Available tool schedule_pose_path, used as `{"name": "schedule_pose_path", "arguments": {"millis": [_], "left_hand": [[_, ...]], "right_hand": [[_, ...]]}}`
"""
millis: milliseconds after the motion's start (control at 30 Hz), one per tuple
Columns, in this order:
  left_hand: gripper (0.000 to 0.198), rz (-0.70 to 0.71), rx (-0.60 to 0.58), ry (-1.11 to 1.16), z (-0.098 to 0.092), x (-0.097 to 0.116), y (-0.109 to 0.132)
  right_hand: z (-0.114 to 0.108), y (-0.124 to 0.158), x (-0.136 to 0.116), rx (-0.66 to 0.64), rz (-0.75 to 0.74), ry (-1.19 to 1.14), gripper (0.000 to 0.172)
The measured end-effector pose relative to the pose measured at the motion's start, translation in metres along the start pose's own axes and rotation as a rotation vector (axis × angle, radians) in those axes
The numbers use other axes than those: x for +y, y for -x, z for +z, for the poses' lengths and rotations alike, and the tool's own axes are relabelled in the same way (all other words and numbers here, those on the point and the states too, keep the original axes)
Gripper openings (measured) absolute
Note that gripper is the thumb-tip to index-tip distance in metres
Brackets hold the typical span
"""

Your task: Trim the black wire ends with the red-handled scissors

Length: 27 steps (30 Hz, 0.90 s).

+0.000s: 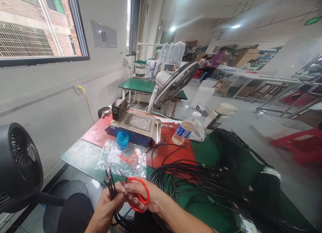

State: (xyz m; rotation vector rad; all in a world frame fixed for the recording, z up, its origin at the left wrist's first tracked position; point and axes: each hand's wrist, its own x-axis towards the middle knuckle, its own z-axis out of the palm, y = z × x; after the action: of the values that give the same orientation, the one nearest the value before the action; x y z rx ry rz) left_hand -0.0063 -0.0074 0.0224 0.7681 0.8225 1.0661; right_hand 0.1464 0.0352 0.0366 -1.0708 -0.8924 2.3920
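Observation:
A bunch of black cables stands upright in my left hand, its fingers closed round them. Stripped ends with small coloured wires stick out above the fist. My right hand has its fingers through the handles of red-handled scissors, whose short blades point up and left beside the cable ends. The thumb and fingertips of both hands meet at the cables, and something small and copper-coloured shows there. Just beyond lies a clear plastic bag with many small red bits on it.
A blue cup stands by a blue-based heating device with a small fan. Behind are a bottle and a cream jug. Black cables cover the green table at right. Fans stand at left and behind; people sit farther back.

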Motion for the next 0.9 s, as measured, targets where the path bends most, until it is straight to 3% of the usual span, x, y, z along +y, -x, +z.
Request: {"name": "schedule_pose_path", "arguments": {"millis": [167,333,500,733,900], "left_hand": [[0.021,0.065,0.007,-0.067,-0.001,-0.003,-0.001],[0.024,0.066,0.108,-0.091,-0.003,-0.009,-0.006],[0.029,0.046,0.173,-0.101,-0.003,-0.013,-0.007],[0.024,0.085,0.150,-0.036,0.005,-0.008,-0.003],[0.028,0.054,0.281,-0.012,0.007,-0.008,-0.002]], "right_hand": [[0.000,-0.003,0.005,0.048,0.022,-0.002,0.035],[0.001,-0.001,0.008,0.098,-0.163,0.035,0.048],[0.003,0.000,0.014,0.069,-0.289,0.023,0.052],[0.005,-0.002,0.020,0.086,-0.229,-0.028,0.050],[0.006,-0.002,0.025,0.111,-0.230,-0.032,0.047]]}}
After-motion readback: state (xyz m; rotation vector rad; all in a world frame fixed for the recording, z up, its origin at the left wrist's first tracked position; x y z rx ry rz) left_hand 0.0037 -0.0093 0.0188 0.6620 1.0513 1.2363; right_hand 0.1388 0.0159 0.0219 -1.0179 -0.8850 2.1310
